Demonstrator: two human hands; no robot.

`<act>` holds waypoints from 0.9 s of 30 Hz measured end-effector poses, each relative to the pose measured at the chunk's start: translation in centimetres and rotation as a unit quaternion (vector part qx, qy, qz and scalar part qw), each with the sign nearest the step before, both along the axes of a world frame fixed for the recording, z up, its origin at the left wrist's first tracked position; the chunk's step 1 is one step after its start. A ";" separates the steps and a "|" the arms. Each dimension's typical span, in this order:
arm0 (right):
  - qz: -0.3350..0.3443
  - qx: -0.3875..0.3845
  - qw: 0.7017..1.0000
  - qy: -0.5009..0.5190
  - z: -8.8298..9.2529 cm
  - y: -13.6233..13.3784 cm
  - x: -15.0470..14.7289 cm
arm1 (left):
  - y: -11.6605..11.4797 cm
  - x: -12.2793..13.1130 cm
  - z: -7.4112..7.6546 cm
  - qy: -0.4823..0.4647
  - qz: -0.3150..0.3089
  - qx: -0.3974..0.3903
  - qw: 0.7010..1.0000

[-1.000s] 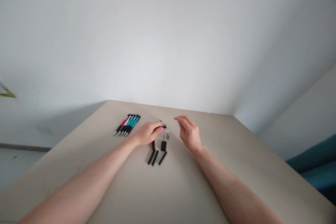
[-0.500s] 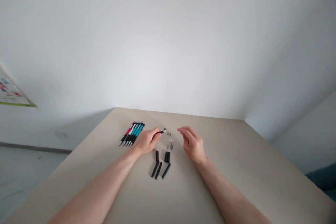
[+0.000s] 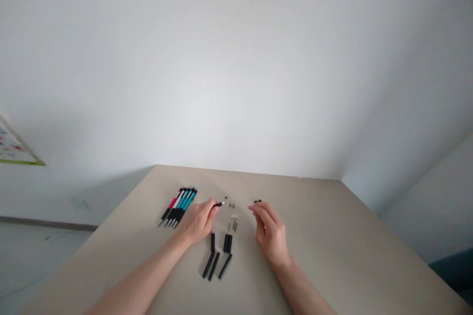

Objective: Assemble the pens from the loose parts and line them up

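Currently, the left hand (image 3: 199, 220) was closed in a pinch, thumb against bent fingers, grasping a slim black pen part (image 3: 219, 204). The pale tip of this part projected past the fingertips toward the right hand (image 3: 271, 236). The fingers of the right hand were curled, with their tips directed at the left hand and well apart from it; whether they gripped anything could not be told. Just beyond the tip of the held part lay one tiny dark piece (image 3: 226, 197). Between the fingertips of both hands sat two small grey pieces (image 3: 231, 205). Slightly nearer the body than the left fingertips, and to their right, were small clear pieces (image 3: 234, 216), followed by thin springs (image 3: 235, 226). Closer still to the body than the left fingers, several short black tubes (image 3: 229, 243) were laid out, with three longer black tubes (image 3: 213, 266) below them. Small black pieces (image 3: 257, 201) showed just beyond the right fingers, partly hidden by them. To the left of the left fingers, a slanted row of pens (image 3: 182, 203) in red, white and teal with black grips rested side by side on the table (image 3: 314, 256).
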State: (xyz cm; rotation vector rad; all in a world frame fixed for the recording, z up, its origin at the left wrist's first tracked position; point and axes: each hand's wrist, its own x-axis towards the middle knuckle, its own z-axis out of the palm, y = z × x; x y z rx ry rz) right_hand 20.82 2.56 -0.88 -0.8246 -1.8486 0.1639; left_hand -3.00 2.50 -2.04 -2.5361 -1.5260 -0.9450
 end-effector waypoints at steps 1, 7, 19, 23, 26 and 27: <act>-0.006 -0.005 1.000 0.000 0.0 -0.2 0.2 | -0.1 0.0 0.0 0.000 0.001 0.003 1.000; -0.013 0.008 1.000 -0.003 -0.6 0.1 1.2 | -0.1 0.3 0.3 0.021 0.049 0.037 0.998; 0.057 -0.028 0.998 0.020 -0.1 0.2 -1.3 | -4.7 8.6 5.3 -0.020 0.309 0.042 0.950; 0.068 -0.059 0.996 0.009 -0.8 0.3 -1.2 | -10.4 16.2 6.6 -0.121 0.242 -0.038 0.962; 0.059 -0.067 0.996 0.013 -1.2 0.4 -1.5 | -12.9 20.6 5.8 -0.133 0.222 -0.106 0.960; 0.057 -0.067 0.996 0.015 -1.2 0.4 -1.6 | -13.3 21.6 5.7 -0.136 0.205 -0.137 0.959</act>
